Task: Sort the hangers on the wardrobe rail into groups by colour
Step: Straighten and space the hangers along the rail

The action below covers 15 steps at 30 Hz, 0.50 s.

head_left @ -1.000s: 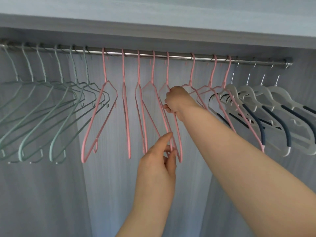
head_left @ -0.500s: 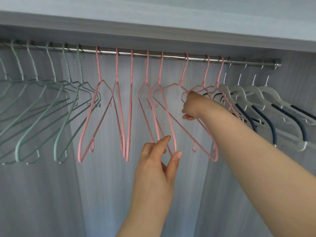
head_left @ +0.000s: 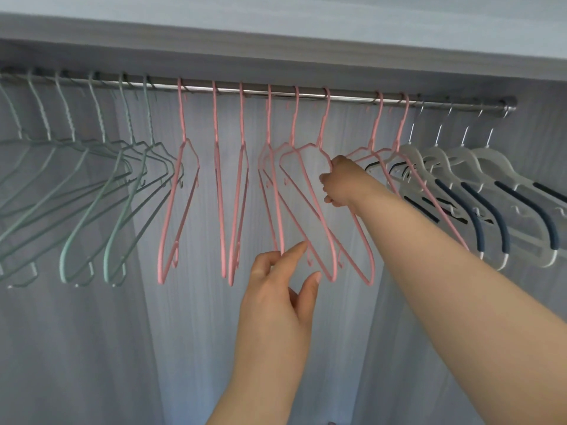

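green hangers (head_left: 92, 191) left, white hangers (head_left: 478, 185) right on the rail (head_left: 346, 96); right hand (head_left: 340, 182) grips a pink hanger (head_left: 306, 191), left hand (head_left: 276, 289) loose just below.

Hangers on rail (head_left: 343, 96) (green (head_left: 116, 191), pink (head_left: 179, 191), white (head_left: 491, 167) grps).

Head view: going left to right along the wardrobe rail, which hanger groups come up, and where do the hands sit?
Along the rail: green hangers → pink hangers, with the left hand below them and the right hand gripping one → white hangers with dark grips.
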Each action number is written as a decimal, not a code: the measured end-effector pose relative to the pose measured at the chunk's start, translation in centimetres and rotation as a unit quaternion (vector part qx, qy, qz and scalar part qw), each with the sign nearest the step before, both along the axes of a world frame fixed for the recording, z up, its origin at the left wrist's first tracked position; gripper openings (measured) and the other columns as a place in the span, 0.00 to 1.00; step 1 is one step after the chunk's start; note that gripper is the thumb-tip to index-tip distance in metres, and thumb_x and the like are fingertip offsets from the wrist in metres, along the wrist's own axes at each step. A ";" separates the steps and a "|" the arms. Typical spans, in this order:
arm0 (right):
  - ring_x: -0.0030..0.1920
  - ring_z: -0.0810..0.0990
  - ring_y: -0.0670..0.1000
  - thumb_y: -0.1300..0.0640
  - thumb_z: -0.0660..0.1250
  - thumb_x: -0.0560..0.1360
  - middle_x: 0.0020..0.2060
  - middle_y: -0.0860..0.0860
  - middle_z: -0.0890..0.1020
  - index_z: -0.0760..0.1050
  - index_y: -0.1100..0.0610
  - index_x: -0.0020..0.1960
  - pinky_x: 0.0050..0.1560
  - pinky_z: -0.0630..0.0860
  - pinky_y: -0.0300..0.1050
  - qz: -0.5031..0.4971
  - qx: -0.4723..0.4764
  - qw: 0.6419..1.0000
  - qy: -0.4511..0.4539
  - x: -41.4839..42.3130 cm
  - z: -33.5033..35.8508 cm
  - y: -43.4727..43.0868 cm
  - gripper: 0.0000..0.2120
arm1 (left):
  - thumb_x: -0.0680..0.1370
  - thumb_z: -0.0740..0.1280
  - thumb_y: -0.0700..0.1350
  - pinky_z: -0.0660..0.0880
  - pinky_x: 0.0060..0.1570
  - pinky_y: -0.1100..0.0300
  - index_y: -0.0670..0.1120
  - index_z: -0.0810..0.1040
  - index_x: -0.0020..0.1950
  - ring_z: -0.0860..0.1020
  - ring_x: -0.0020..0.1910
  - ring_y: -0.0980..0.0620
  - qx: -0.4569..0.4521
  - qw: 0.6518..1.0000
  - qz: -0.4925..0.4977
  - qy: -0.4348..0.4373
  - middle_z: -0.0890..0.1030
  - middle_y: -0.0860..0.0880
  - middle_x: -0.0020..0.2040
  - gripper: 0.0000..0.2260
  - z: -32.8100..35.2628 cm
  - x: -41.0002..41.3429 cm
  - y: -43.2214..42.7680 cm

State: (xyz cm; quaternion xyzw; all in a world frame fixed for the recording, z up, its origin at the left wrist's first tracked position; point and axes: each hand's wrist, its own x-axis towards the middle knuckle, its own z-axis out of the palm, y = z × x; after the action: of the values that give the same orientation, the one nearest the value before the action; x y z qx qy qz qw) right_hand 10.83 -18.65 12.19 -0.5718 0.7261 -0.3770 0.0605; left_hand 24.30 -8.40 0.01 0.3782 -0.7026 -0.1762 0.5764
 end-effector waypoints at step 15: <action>0.36 0.78 0.55 0.64 0.57 0.77 0.47 0.62 0.80 0.72 0.68 0.58 0.36 0.74 0.39 -0.048 0.023 0.998 -0.029 -6.4 -0.7 4.7 0.13 | 0.67 0.65 0.56 0.67 0.33 0.78 0.61 0.72 0.52 0.71 0.26 0.61 -0.081 0.992 -0.095 0.001 0.75 0.63 0.48 0.14 -0.9 -5.8 3.4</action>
State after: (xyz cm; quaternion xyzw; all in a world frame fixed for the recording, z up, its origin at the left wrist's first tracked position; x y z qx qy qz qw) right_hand 4.42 -13.90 11.45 -0.5236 0.7591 -0.3791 0.0766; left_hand 18.47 -4.99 -0.85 0.2615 -0.7467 -0.1737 0.5865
